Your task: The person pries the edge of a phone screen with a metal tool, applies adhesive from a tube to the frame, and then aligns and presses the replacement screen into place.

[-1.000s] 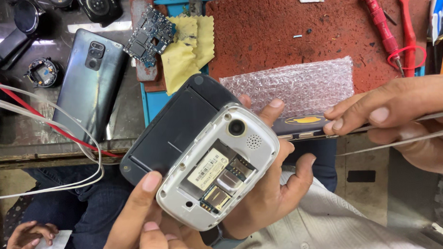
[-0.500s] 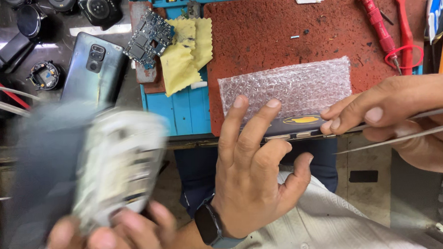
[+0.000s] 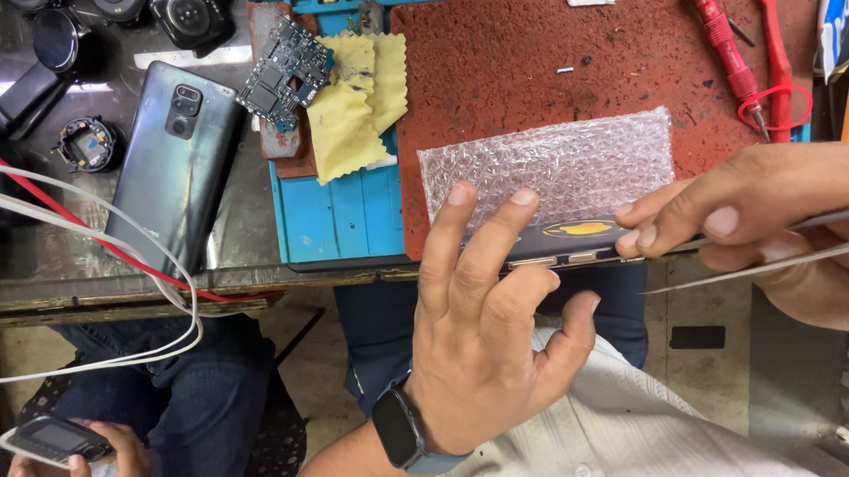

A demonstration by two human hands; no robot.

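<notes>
My left hand (image 3: pixel 486 331), with a dark watch on its wrist, hovers open with fingers spread just in front of the table edge. Its fingertips lie close to a dark phone (image 3: pixel 577 237) at that edge, under a sheet of bubble wrap (image 3: pixel 555 166). My right hand (image 3: pixel 757 205) comes in from the right, grips metal tweezers (image 3: pixel 779 261) and pinches the dark phone's right end. At the lower left another person's hands hold a small white flip phone (image 3: pixel 52 441).
A red mat (image 3: pixel 531 62) lies on a blue work mat (image 3: pixel 338 214). A circuit board (image 3: pixel 284 73) and yellow cloth (image 3: pixel 352 108) sit at its left, a red screwdriver (image 3: pixel 721 44) at its right. A grey phone (image 3: pixel 174 173), watch parts and loose cables (image 3: pixel 110 252) fill the left.
The white flip phone, held up before me against my left hand, was pulled away to the lower left by the other person. My left hand now holds nothing.
</notes>
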